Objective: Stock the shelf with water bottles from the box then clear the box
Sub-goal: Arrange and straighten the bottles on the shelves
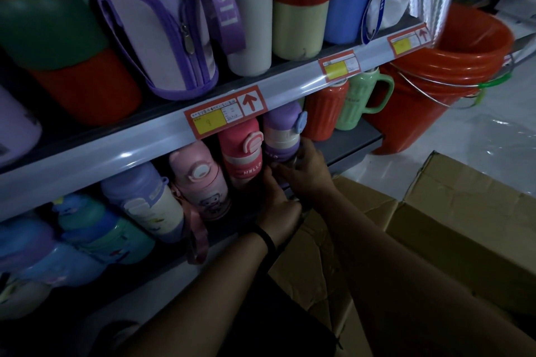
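**Both hands at the purple bottle on the lower shelf**

The purple bottle (282, 136) stands upright on the lower shelf (352, 140), tucked under the pale shelf rail (130, 151) that carries a red-and-yellow price label (224, 114). It has a lilac cap, a cream band and a blue clasp on its side. The right hand (307, 172) grips its lower part, fingers curled across the front of the body. The left hand (280, 204), with a black wristband (265, 238), reaches in just below and to the left, fingertips up near the bottle's base. In the dim light I cannot tell whether this hand has hold of anything.

Just left of the purple bottle stands a red bottle (242, 151) marked HELLO, touching or nearly touching it. Further left is a pink bottle (200, 182) with a strap hanging down, then a lilac-and-cream bottle (148, 203). To the right on the same shelf are a red ribbed flask (324, 113) and a green jug (362, 95) with a handle.

The cardboard box (452, 211) sits on the floor near the shelf, below and right of the hands, flaps open. What it holds is hidden. Stacked orange buckets (452, 72) stand beyond the shelf end.
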{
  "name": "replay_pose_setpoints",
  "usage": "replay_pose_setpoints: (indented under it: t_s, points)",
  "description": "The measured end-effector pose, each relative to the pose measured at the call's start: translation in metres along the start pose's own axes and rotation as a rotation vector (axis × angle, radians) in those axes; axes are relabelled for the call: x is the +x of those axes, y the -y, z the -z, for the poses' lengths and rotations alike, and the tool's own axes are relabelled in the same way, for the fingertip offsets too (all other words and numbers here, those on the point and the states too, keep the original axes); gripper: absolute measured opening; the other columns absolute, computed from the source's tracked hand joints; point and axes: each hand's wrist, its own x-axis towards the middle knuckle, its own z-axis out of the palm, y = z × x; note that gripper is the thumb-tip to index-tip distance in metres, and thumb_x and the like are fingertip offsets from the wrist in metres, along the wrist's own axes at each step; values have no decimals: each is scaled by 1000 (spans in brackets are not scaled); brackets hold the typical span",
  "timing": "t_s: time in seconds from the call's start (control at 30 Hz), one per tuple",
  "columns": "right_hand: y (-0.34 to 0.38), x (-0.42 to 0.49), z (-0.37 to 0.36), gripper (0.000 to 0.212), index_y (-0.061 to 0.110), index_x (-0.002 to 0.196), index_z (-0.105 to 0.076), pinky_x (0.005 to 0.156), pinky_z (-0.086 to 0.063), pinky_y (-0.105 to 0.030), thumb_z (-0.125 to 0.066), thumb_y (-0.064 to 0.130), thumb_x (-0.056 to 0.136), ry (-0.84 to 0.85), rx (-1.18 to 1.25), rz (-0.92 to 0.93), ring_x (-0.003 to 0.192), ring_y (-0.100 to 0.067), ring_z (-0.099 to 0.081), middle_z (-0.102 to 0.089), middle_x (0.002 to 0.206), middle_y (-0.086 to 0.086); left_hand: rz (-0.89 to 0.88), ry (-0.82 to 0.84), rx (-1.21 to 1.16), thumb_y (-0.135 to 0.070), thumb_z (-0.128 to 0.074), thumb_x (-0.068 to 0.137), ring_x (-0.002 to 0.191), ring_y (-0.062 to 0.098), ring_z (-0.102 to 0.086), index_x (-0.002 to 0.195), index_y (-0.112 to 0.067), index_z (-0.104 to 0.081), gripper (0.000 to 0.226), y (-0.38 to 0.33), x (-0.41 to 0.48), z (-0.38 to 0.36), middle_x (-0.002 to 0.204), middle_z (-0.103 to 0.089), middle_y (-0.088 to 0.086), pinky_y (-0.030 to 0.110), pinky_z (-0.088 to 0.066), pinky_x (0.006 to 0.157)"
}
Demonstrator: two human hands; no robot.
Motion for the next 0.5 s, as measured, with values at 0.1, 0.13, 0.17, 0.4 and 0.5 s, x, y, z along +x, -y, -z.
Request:
replay_pose_setpoints:
  t_s: [0.1, 0.13, 0.17, 0.4, 0.5]
  points:
    - [6, -6, 4, 86, 18, 138, -55, 92, -55, -49, -62, 63, 65, 11, -7, 2, 117, -32, -64, -69, 127, -8, -3, -15, -63, -12, -67, 73, 131, 38, -54, 158, -44, -10, 106, 0, -1, -6, 152, -45, 11, 64, -48, 105]
    - [7, -8, 5, 85, 18, 138, -55, 92, -54, -47, -62, 63, 66, 19, -8, -8, 117, -31, -65, -69, 128, -8, -13, -31, -97, -17, -64, 70, 131, 40, -54, 157, -47, -10, 107, 3, 0, -7, 152, -45, 12, 67, -46, 105]
    - [8, -10, 6, 80, 18, 138, -55, 92, -54, -44, -66, 59, 70, 29, -17, -23, 116, -30, -66, -69, 129, -7, -24, -42, -119, -22, -61, 66, 133, 39, -52, 155, -51, -10, 107, 7, 1, -9, 153, -44, 11, 68, -45, 106]
    - [-2, -9, 1, 54, 17, 136, -52, 91, -54, -50, -78, 32, 90, 28, -45, -33, 112, -33, -69, -72, 124, -9, -43, -33, -110, -9, -56, 74, 143, 32, -43, 160, -41, -7, 104, 8, -2, -7, 162, -33, 8, 62, -41, 113]
    - [-3, -8, -1, 57, 21, 138, -52, 92, -55, -48, -78, 35, 90, 21, -29, -47, 112, -32, -69, -72, 125, -7, -55, -25, -83, -14, -54, 71, 140, 35, -46, 158, -44, -5, 104, 10, 0, -5, 161, -35, 9, 64, -42, 111]
